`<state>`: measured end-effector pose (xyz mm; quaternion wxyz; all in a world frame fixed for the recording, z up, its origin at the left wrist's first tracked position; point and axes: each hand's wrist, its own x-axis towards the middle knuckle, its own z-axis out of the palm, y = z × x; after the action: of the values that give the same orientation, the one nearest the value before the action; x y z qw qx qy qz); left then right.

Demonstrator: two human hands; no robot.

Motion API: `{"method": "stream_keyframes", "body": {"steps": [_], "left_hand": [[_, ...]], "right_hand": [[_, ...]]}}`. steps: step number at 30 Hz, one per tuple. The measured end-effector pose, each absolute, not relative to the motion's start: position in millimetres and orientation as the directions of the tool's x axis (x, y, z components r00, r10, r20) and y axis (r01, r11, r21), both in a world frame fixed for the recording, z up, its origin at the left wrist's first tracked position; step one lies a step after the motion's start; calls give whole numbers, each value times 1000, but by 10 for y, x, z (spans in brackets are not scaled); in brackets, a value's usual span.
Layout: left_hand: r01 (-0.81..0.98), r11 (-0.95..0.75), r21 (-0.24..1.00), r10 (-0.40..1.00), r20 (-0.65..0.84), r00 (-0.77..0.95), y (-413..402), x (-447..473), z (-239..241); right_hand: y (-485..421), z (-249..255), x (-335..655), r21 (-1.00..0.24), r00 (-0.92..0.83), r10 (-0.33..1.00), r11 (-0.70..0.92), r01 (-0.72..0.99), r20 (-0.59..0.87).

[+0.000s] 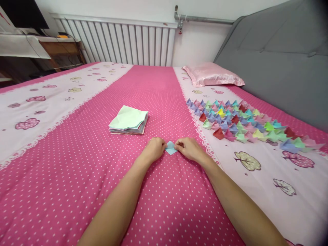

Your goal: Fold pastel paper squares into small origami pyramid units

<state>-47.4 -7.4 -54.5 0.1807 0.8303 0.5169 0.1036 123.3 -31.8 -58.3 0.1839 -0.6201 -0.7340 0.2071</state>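
A small light-blue folded paper is between my hands, just above or on the pink dotted bedspread; its diamond-like shape shows in the gap. My left hand pinches its left corner, fingers curled. On the opposite corner, my right hand closes thumb and fingertips. Beyond my left hand lies a stack of square paper sheets, pale green on top with mixed colours beneath. To the right, several rows of small folded paper boats in many colours stand on the bedspread.
The bedspread has pink dotted and pale tree-printed bands. A pink pillow lies at the far right, by a grey padded headboard. A white radiator lines the wall. At far left stands a desk with a monitor.
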Motion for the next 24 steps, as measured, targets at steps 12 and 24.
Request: {"method": "stream_keyframes", "body": {"steps": [12,24], "left_hand": [[811,-266,521,955,30,295,2,-455,-643],[673,-192,714,925,-98,368,29,-644,-565]], "right_hand": [[-302,-685,1164,-542,-23,1000,30,840,19],[-295,-700,1165,-574,-31,999,50,817,44]]}}
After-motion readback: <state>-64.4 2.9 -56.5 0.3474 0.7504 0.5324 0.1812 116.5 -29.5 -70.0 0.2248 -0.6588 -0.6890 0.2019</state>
